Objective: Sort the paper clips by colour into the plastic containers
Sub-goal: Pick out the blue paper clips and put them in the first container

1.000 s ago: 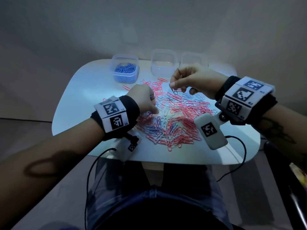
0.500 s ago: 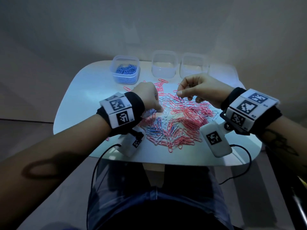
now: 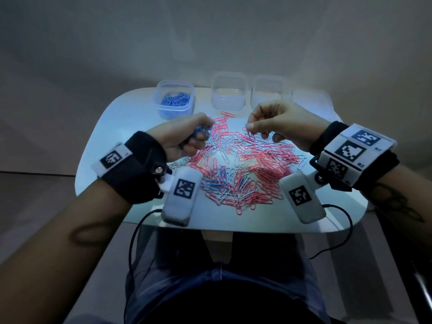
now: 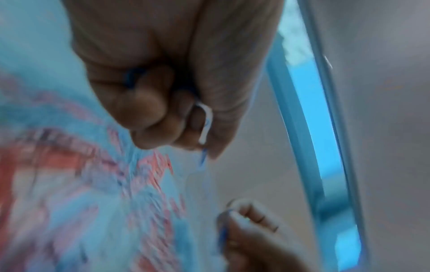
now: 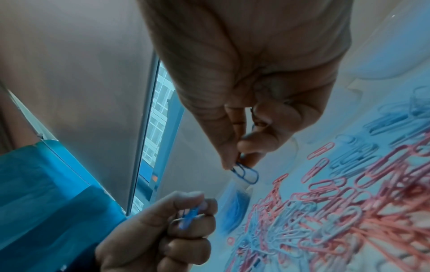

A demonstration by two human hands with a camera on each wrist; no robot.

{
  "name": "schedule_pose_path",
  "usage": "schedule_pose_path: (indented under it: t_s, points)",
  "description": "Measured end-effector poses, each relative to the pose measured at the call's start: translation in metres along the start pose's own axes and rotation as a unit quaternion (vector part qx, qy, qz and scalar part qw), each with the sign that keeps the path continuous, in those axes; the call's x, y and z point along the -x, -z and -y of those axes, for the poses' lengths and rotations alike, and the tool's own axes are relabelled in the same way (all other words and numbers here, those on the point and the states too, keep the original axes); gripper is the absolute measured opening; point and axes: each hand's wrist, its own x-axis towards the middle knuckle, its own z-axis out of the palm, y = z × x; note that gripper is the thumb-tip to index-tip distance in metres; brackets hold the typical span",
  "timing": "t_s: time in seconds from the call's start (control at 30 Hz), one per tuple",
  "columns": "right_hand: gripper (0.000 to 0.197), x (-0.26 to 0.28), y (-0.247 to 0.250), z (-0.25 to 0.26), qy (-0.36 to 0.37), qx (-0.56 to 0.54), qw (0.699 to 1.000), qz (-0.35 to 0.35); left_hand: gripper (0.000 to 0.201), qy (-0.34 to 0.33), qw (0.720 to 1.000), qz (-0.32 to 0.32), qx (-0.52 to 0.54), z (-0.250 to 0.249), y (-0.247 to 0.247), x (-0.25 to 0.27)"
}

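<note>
A loose heap of pink, white and blue paper clips [image 3: 243,169] covers the middle of the white table [image 3: 131,118]. My left hand [image 3: 187,136] is lifted over the heap's left edge, fist curled round a bunch of blue clips [image 5: 189,216] with one white clip [image 4: 206,121] among them. My right hand [image 3: 264,127] hovers over the heap's far side and pinches blue clips [image 5: 245,172] between thumb and forefinger. At the back stand three clear plastic containers: the left one [image 3: 174,99] holds blue clips, the middle one [image 3: 229,91] and the right one [image 3: 268,91] look empty.
Bare table lies left of the heap and along the near edge. Camera units with cables hang under both wrists near the front edge. A wall stands close behind the containers.
My left hand has risen off the heap and turned palm-up with its blue clips. My right hand has stayed above the far side of the heap, still pinching.
</note>
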Motion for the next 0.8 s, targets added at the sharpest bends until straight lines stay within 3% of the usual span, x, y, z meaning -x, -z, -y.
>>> schedule_pose_path:
  t_s: [0.13, 0.23, 0.4, 0.5, 0.6, 0.7, 0.8]
  points:
    - [0.02, -0.001, -0.022, 0.025, 0.027, -0.014, 0.999, 0.025, 0.023, 0.02, 0.982, 0.053, 0.181, 0.012, -0.011, 0.008]
    - [0.022, -0.003, -0.043, 0.041, 0.056, 0.02, 0.998, 0.02, 0.043, 0.001, 0.97, 0.074, 0.232, 0.014, -0.026, 0.009]
    - [0.013, -0.008, -0.056, 0.05, 0.113, 0.123, 0.984, -0.061, 0.035, -0.027, 0.942, 0.078, 0.325, 0.012, -0.028, 0.017]
    - [0.018, -0.008, -0.061, 0.052, 0.118, 0.122, 0.984, -0.044, 0.052, -0.049, 0.942, 0.064, 0.327, 0.016, -0.027, 0.017]
    - [0.019, -0.005, -0.059, 0.053, 0.103, -0.021, 0.994, -0.004, 0.045, -0.054, 0.944, 0.044, 0.323, 0.017, -0.022, 0.019]
    - [0.017, -0.001, -0.051, 0.05, 0.087, -0.201, 0.976, 0.01, 0.041, -0.041, 0.94, 0.05, 0.335, 0.018, -0.01, 0.023]
    - [0.015, 0.001, -0.045, 0.039, 0.078, -0.216, 0.973, 0.005, 0.044, -0.033, 0.943, 0.047, 0.328, 0.02, -0.003, 0.026]
